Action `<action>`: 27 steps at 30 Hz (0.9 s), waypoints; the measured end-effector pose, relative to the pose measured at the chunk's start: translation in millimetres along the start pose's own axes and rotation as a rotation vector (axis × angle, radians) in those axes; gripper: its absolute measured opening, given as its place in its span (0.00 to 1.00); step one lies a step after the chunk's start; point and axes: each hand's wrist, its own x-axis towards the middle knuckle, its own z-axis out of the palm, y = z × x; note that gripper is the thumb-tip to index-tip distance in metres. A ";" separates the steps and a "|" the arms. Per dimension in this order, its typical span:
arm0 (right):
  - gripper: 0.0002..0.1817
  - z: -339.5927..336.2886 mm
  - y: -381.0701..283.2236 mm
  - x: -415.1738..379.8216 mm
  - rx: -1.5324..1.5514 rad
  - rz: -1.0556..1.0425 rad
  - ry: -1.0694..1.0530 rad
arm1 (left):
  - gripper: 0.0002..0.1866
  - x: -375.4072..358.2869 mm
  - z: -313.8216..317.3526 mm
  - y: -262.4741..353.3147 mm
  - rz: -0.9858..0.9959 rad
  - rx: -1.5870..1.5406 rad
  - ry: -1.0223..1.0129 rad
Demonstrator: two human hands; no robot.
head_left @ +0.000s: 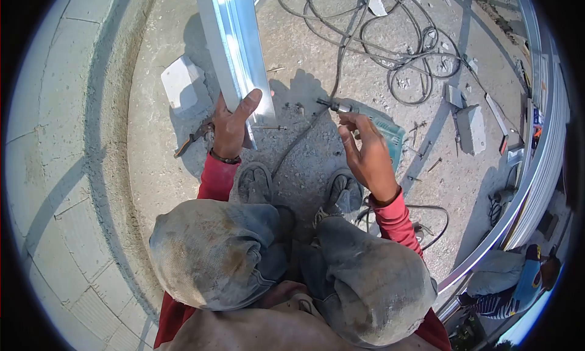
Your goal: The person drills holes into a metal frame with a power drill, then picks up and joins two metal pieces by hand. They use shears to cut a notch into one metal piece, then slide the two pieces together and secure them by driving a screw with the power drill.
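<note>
My left hand (230,130) is closed around the lower end of a shiny metal channel (234,52), its thumb lying over the edge. A long screw (270,127) sticks out sideways beside the channel's end. My right hand (370,156) hovers above a green power drill (390,134) with thumb and fingertips drawn together. What they pinch, if anything, I cannot tell. The drill lies on the ground, its chuck (334,105) pointing left and its body partly hidden by my hand. Pliers (192,139) with orange on the handle lie left of my left hand.
A pale block (184,85) lies left of the channel, another block (470,130) at right. A long cable (399,58) coils across the far floor. Several loose screws (434,164) lie right of the drill. A block wall (58,168) curves along the left; another person (518,278) is at lower right.
</note>
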 end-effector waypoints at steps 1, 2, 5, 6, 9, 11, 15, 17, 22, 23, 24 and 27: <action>0.16 22.6 -8.6 0.4 0.053 -0.128 -0.066 | 0.27 -1.0 7.0 -2.1 -0.034 0.006 -0.013; 0.20 41.6 -18.4 0.5 0.016 -0.086 -0.216 | 0.27 -4.4 10.8 -4.6 -0.067 0.012 -0.026; 0.19 92.6 -20.5 -1.1 0.123 -0.064 -0.324 | 0.28 -13.7 9.0 -14.6 -0.072 0.222 -0.019; 0.19 96.5 -21.0 0.9 0.161 -0.026 -0.423 | 0.29 -14.6 6.4 -14.8 -0.040 0.393 -0.034; 0.17 109.7 -21.0 -2.6 0.254 -0.067 -0.484 | 0.31 -17.4 12.3 -18.5 0.160 0.574 0.030; 0.17 113.5 -26.9 -6.5 0.211 -0.011 -0.576 | 0.32 -14.6 12.2 -20.7 0.121 0.576 0.021; 0.16 128.7 -13.9 -9.3 0.481 0.013 -0.432 | 0.34 -11.5 4.7 -34.0 -0.024 0.296 0.112; 0.16 119.8 3.7 -9.4 0.564 0.018 -0.436 | 0.34 -9.1 5.7 -26.7 -0.016 0.285 0.143; 0.09 125.7 68.3 -26.7 -0.064 0.115 -0.338 | 0.39 -2.9 -6.3 3.3 0.194 0.251 0.400; 0.09 126.3 73.0 -35.3 -0.156 0.072 -0.441 | 0.37 -0.7 -15.9 2.8 0.251 0.284 0.431; 0.09 126.6 75.6 -42.2 -0.265 0.030 -0.533 | 0.37 -4.7 -31.7 1.5 0.241 0.314 0.462; 0.08 132.7 73.7 -80.1 -0.109 -0.232 -0.577 | 0.33 -5.4 -43.2 -4.8 0.181 0.105 0.512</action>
